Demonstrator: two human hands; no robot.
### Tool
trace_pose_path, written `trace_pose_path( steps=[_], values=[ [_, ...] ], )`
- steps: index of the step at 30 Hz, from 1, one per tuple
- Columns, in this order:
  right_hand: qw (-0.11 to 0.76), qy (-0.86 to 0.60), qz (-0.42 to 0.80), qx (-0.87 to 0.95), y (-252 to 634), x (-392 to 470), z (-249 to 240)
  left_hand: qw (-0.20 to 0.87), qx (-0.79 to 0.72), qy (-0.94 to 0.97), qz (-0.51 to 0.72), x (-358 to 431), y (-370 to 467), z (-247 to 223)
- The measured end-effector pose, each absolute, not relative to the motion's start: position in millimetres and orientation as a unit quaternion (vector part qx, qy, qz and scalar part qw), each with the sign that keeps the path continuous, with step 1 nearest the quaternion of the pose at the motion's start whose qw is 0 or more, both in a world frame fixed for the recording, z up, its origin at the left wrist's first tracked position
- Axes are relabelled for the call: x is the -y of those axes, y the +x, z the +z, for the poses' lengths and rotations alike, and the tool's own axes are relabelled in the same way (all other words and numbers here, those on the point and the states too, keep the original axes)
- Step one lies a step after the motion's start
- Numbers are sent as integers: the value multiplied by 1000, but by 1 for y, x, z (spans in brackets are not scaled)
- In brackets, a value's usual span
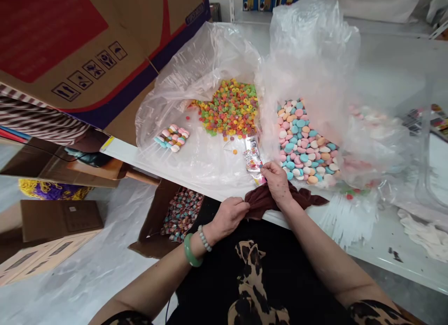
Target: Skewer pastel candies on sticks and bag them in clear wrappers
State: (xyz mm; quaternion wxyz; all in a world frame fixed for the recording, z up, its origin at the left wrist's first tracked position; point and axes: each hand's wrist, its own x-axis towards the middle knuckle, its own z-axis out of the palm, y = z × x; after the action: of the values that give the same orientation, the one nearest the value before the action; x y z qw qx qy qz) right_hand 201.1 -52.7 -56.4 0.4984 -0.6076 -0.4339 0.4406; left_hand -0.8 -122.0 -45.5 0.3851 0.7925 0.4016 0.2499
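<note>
My left hand (231,217), with a bracelet and a green bangle on its wrist, is closed with fingertips on the edge of a dark brown cloth (259,200) at the table's front edge. My right hand (277,183) lies over the cloth, thumb and fingers pinched together at the lower end of a printed, shiny packet (252,153); what sits in the pinch is hidden. Beyond the hands, colourful ring-shaped candies (231,108) are heaped on clear plastic. Pastel, pebble-shaped candies (304,145) lie in a bag to the right. Several skewered candies (173,137) rest at left.
A large printed carton (115,45) stands at the table's left. Below it, an open box (150,227) holds many wrapped candies (184,213). White sticks (350,220) lie right of my right arm, with a white cloth (425,234) farther right on the table (395,264).
</note>
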Motion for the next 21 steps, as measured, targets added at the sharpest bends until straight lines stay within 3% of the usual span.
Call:
trace_pose_path(
  steps=[5,9,21],
  values=[
    [519,-551,485,438,189,64,-39,543,-551,505,383,115,-10,-24],
    [465,-512,543,476,159,75,-13,728,-453,282,430,87,-3,-5],
    [392,-530,605,447,93,52,-7,671,-411,56,615,53,-20,-14]
  ],
)
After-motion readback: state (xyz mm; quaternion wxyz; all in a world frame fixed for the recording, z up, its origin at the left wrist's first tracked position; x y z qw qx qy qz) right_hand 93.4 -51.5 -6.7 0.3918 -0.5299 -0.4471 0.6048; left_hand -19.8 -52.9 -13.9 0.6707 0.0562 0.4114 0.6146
